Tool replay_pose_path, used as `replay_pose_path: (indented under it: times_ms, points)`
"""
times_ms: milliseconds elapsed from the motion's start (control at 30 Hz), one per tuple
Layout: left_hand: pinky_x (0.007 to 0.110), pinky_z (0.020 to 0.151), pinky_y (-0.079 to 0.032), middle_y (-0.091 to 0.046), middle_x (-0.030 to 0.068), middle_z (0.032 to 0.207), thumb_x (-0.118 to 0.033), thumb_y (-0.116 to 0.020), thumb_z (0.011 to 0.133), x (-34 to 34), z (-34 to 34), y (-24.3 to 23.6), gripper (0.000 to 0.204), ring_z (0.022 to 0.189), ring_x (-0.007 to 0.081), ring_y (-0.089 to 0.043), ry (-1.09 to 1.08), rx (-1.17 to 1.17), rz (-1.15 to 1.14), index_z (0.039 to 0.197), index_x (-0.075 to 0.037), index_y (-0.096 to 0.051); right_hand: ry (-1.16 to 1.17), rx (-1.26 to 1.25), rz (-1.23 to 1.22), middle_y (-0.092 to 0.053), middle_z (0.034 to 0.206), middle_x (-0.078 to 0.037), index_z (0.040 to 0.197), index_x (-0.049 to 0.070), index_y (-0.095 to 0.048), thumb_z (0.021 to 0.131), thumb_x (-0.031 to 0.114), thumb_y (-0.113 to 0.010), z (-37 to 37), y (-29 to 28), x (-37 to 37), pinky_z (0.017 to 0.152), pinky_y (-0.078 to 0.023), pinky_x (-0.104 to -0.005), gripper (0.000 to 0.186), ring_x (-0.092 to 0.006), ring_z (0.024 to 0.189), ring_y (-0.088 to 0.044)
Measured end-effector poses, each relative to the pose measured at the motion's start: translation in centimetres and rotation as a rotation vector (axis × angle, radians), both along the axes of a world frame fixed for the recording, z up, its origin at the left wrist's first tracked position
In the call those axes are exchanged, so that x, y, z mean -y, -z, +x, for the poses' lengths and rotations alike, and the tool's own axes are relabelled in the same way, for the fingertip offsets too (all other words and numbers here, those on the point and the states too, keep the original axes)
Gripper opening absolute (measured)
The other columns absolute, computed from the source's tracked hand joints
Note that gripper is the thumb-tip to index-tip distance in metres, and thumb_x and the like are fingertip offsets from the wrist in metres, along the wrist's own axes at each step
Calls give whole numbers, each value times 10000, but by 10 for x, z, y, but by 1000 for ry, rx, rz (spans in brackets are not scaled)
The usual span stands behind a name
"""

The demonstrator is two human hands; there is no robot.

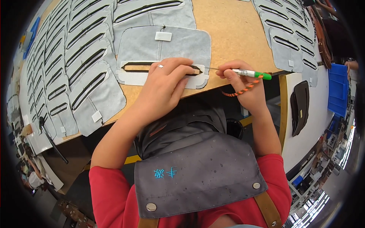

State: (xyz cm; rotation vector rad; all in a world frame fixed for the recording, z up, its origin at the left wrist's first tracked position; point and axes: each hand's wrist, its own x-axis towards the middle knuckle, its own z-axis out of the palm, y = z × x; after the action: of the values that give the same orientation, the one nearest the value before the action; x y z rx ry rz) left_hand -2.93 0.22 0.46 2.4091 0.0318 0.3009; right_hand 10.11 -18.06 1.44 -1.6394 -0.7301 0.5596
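A grey bag panel [180, 41] with a long slot in a white strip lies on the wooden worktable before me. My left hand [167, 78] rests on its near part, fingers slightly bent across the slot and its thumb hidden. A ring shows on one finger. To the right, my right hand [245, 83] is closed around a white pen-shaped tool [243, 72] with a green end. The tool's thin metal tip points left, close to the panel's right edge. An orange-and-black cord [243, 91] loops from the tool beside the hand.
Rows of similar slotted grey panels [87, 85] overlap on the left, with more [283, 41] at the far right. A dark brown leather piece [300, 108] lies on a white surface at the right, near a blue crate [337, 89]. A black rod [53, 140] juts out at the left edge.
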Motion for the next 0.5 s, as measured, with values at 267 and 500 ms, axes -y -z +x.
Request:
replay_pose_path:
  times_ms: [267, 500]
  points:
    - [342, 880, -374, -567, -7, 1218, -40, -614, 757, -12, 4, -5, 316, 1091, 217, -532, 205, 5, 230, 1067, -93, -593, -187, 49, 6, -612, 859, -28, 901, -8, -650, 942, 178, -539, 14, 7, -11, 715, -427, -229, 220, -88, 794, -542]
    - [360, 916, -333, -564, -31, 1232, -70, -600, 776, -16, 9, -1, 272, 1092, 182, -522, 284, 33, 256, 1046, -100, -598, -200, -153, -47, -617, 824, -19, 898, 9, -644, 949, 202, -530, 17, 5, -15, 681, -445, -213, 230, -74, 749, -553]
